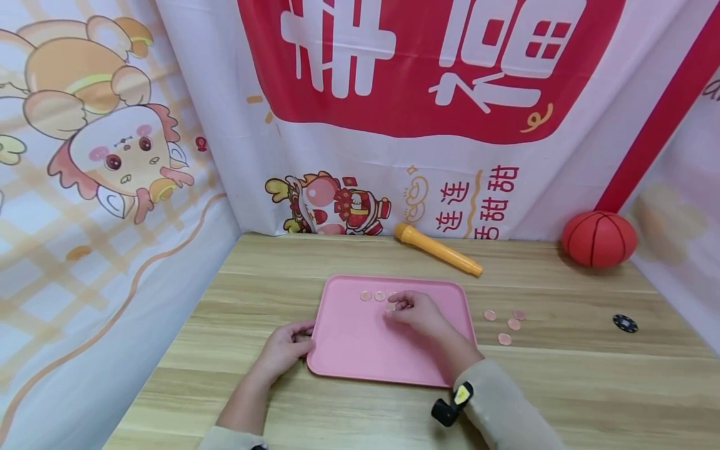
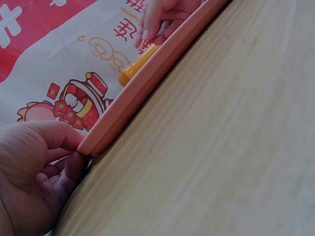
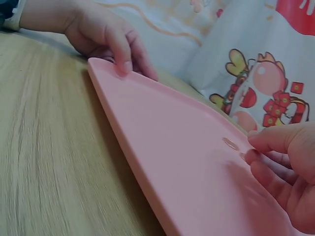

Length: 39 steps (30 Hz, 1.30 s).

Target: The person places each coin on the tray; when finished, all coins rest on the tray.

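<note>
A pink rectangular tray (image 1: 360, 350) lies on the wooden table. My left hand (image 1: 284, 350) grips its left edge near the front corner, thumb on the rim; the left wrist view shows the fingers (image 2: 69, 172) curled at that corner. Over the tray's back half, my right hand (image 1: 419, 315) pinches a small copper-coloured coin (image 1: 390, 307) between its fingertips, largely covered by them. Just behind sits a short row of similar coins on the tray, including a left coin (image 1: 366, 295) and a middle coin (image 1: 380, 295); the right one is partly hidden by the fingers.
Several loose coins (image 1: 504, 339) lie on the table right of the tray. Farther right are a black patterned chip (image 1: 625, 323) and a red ball (image 1: 599, 239). An orange toy microphone (image 1: 439, 249) lies behind the tray, before a printed cloth backdrop (image 1: 349, 156).
</note>
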Motion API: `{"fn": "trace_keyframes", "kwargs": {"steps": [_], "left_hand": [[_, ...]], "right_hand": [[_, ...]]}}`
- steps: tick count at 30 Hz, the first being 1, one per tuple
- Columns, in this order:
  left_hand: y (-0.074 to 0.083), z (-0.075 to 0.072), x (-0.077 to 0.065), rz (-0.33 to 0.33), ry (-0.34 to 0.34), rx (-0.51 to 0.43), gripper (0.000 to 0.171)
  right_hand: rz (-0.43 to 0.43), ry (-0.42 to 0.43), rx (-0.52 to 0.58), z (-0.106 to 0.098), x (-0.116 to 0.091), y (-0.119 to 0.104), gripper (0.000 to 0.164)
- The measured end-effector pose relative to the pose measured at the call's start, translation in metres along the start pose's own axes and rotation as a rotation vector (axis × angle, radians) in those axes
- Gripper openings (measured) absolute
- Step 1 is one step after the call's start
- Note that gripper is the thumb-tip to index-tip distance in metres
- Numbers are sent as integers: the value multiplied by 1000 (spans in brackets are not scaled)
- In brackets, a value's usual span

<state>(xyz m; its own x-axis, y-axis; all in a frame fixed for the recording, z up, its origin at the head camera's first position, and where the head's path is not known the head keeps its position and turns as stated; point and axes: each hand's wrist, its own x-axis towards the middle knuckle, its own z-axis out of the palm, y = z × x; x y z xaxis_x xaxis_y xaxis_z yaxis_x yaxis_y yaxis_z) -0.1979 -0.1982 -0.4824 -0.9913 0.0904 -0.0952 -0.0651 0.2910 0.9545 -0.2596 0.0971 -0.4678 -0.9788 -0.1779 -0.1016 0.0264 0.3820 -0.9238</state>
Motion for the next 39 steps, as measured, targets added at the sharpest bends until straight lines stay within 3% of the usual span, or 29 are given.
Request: {"fn": "trace_keyframes", "kwargs": {"steps": [17,32,39], "left_hand": [[4,1,-2,-9,11,21,52],[3,1,-2,-1,13,22,53],[2,-1,-2,-9,16,25,52]], "right_hand": [[10,-6,-126,49,21,-14,29],[37,18,-244,55,18,-22,24],[14,4,-192,53,15,-19,29]]}}
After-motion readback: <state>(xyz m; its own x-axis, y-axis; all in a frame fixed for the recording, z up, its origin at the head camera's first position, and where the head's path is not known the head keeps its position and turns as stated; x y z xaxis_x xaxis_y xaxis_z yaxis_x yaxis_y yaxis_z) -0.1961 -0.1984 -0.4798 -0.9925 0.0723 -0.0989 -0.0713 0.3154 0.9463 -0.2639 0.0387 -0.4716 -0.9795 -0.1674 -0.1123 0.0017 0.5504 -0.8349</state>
